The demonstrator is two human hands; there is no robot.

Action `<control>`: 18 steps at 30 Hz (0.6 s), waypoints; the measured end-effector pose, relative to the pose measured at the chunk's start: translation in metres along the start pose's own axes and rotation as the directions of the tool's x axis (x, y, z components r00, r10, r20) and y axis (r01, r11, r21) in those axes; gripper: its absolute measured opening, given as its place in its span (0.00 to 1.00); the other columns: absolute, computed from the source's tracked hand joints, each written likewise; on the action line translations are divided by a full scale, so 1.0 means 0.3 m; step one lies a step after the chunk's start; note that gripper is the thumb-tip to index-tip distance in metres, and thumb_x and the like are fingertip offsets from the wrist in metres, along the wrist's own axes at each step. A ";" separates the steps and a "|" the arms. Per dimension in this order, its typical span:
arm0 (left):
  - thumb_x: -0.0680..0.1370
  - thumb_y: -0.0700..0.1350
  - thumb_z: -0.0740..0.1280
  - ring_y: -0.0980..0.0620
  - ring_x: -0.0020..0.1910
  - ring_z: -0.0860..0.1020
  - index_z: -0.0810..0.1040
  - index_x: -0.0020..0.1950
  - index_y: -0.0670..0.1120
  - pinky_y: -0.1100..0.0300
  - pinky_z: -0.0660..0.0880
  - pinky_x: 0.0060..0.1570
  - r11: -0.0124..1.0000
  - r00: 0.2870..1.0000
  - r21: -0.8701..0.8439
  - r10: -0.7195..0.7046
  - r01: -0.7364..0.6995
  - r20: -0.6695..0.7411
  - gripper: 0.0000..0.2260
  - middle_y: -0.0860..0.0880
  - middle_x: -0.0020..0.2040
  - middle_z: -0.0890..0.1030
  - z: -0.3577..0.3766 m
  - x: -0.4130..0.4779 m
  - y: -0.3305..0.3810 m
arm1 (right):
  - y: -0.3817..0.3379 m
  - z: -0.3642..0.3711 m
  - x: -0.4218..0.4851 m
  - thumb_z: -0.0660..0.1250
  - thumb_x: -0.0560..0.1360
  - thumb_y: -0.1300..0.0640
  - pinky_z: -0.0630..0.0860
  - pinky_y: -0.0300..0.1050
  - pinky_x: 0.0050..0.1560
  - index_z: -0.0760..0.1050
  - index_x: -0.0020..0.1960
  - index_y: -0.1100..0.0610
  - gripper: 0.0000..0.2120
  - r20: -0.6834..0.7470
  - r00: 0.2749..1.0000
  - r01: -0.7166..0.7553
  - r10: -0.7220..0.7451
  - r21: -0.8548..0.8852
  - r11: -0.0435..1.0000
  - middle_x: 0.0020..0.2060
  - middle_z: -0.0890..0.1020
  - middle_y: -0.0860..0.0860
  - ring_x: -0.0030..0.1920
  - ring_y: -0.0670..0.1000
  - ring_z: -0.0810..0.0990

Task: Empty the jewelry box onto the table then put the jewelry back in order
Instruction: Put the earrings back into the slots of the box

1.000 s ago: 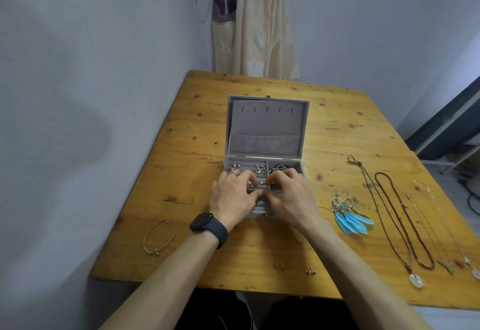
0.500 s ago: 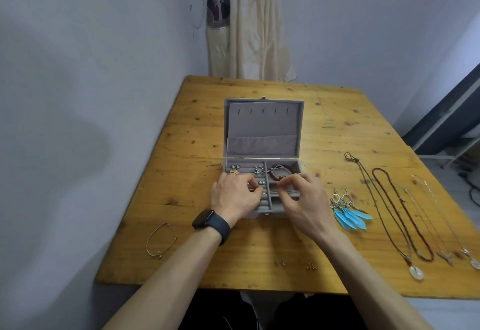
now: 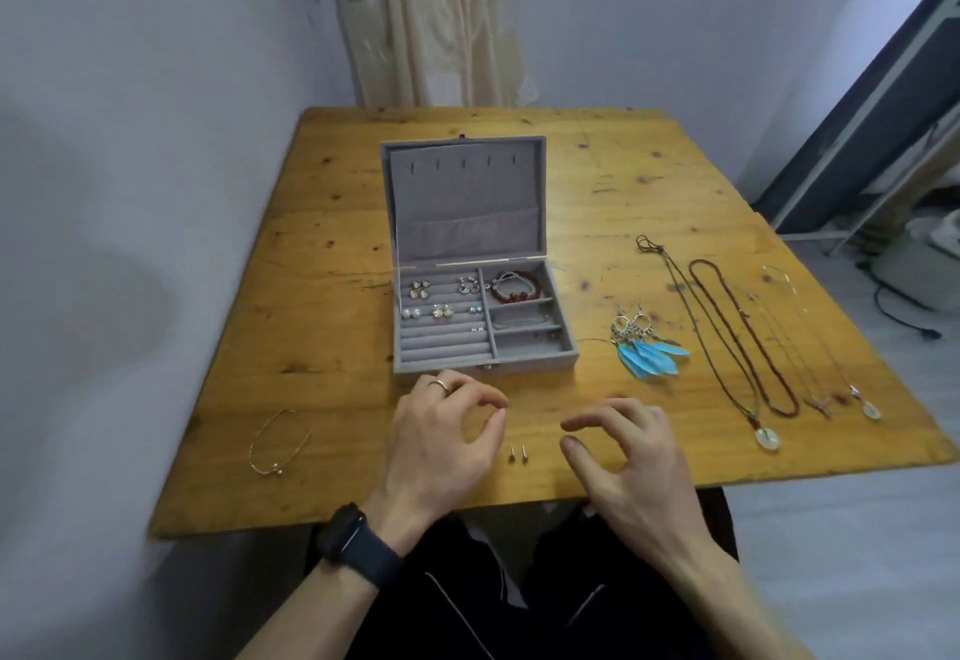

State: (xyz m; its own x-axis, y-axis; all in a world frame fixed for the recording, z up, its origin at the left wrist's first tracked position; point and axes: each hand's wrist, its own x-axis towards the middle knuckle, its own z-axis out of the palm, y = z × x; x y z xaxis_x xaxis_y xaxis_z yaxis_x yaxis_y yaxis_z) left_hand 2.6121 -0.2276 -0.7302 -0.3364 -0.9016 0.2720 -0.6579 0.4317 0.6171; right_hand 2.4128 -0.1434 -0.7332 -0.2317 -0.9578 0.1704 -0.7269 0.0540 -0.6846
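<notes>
The grey jewelry box [image 3: 524, 366] stands open in the middle of the wooden table [image 3: 322, 254], lid upright. Several earring pairs sit in its left rows, and a red bead bracelet [image 3: 517, 287] lies in its top right compartment. Two small stud earrings [image 3: 518, 453] lie on the table near the front edge. My left hand [image 3: 441, 441] hovers just left of them, fingers loosely curled, holding nothing. My right hand [image 3: 621, 451] hovers just right of them, fingers relaxed and empty.
Blue feather earrings [image 3: 647, 347] lie right of the box. Several necklaces [image 3: 748, 342] stretch along the table's right side. A thin gold bangle [image 3: 278, 444] lies at the front left. A wall runs along the left; a curtain hangs behind the table.
Both hands have drawn back out of the box toward the table's front edge and now flank the two studs. The box's compartments are uncovered.
</notes>
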 end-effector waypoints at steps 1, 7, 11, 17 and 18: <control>0.74 0.57 0.66 0.57 0.49 0.75 0.83 0.47 0.57 0.50 0.76 0.49 1.000 1.000 0.011 -0.010 0.010 0.019 0.08 0.60 0.46 0.78 0.011 -0.024 0.001 | -0.001 0.011 -0.015 0.76 0.71 0.51 0.65 0.33 0.53 0.82 0.49 0.42 0.08 -0.004 1.000 0.004 -0.004 -0.012 1.000 0.48 0.77 0.41 0.54 0.43 0.70; 0.71 0.58 0.67 0.55 0.53 0.73 0.85 0.49 0.57 0.54 0.70 0.52 0.995 0.994 0.097 -0.024 0.014 0.106 0.11 0.58 0.47 0.78 0.033 -0.096 -0.012 | -0.023 0.064 -0.043 0.76 0.71 0.48 0.70 0.41 0.52 0.84 0.51 0.44 0.08 0.009 0.996 0.087 -0.087 -0.140 0.986 0.48 0.79 0.44 0.52 0.47 0.69; 0.72 0.59 0.68 0.53 0.53 0.74 0.86 0.49 0.57 0.53 0.71 0.51 0.992 0.996 0.128 -0.016 0.005 0.085 0.12 0.57 0.48 0.79 0.034 -0.099 -0.004 | -0.021 0.091 -0.044 0.74 0.73 0.46 0.75 0.51 0.50 0.85 0.52 0.44 0.08 -0.024 0.992 0.116 -0.122 -0.170 0.979 0.48 0.80 0.44 0.51 0.51 0.70; 0.75 0.57 0.70 0.52 0.49 0.75 0.86 0.46 0.56 0.50 0.74 0.46 0.983 0.999 0.181 0.023 -0.030 0.040 0.08 0.58 0.46 0.80 0.047 -0.101 0.007 | -0.024 0.109 -0.032 0.73 0.73 0.46 0.76 0.55 0.44 0.85 0.50 0.43 0.06 -0.026 0.984 0.169 -0.178 -0.200 0.965 0.47 0.80 0.43 0.49 0.54 0.72; 0.75 0.56 0.71 0.52 0.49 0.75 0.86 0.46 0.56 0.50 0.75 0.46 0.983 0.999 0.179 0.022 -0.029 0.040 0.06 0.58 0.46 0.80 0.048 -0.100 0.007 | -0.024 0.110 -0.030 0.74 0.73 0.47 0.76 0.55 0.44 0.85 0.49 0.43 0.05 -0.026 0.982 0.178 -0.188 -0.208 0.962 0.47 0.81 0.43 0.49 0.54 0.72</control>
State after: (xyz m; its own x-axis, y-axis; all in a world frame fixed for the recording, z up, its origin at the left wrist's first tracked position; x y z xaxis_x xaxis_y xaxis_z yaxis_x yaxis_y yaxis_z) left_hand 2.6111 -0.1991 -0.7477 -0.3777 -0.8900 0.2554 -0.7577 0.4556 0.4672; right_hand 2.4414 -0.1445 -0.7532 -0.1076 -0.9432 0.3142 -0.8750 -0.0602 -0.4804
